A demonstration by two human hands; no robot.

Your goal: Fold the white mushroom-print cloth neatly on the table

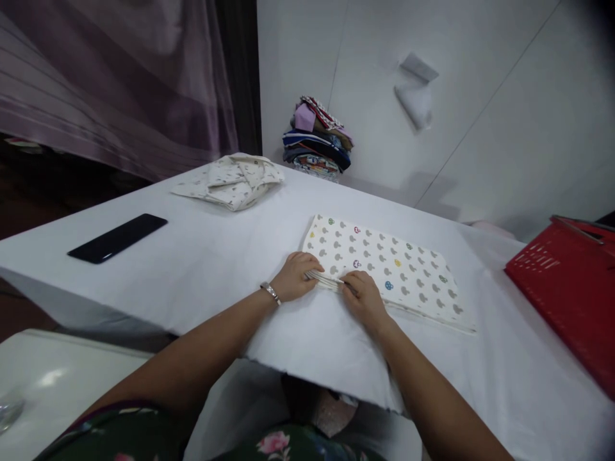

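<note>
A white cloth (379, 262) with grey and coloured mushroom-like prints lies folded in a long rectangle on the white-covered table (230, 256). My left hand (294, 276), with a bracelet on the wrist, pinches the cloth's layered near edge close to its left corner. Just to the right, my right hand (364, 296) grips the same edge, its fingers curled over the layers. A short stretch of stacked folds shows between the two hands.
A crumpled printed cloth (240, 182) lies at the table's far left. Nearer is a flat black object (120, 238). Folded fabrics (318, 144) are stacked by the wall. A red basket (567, 288) stands at the right. A white surface (62, 384) is at lower left.
</note>
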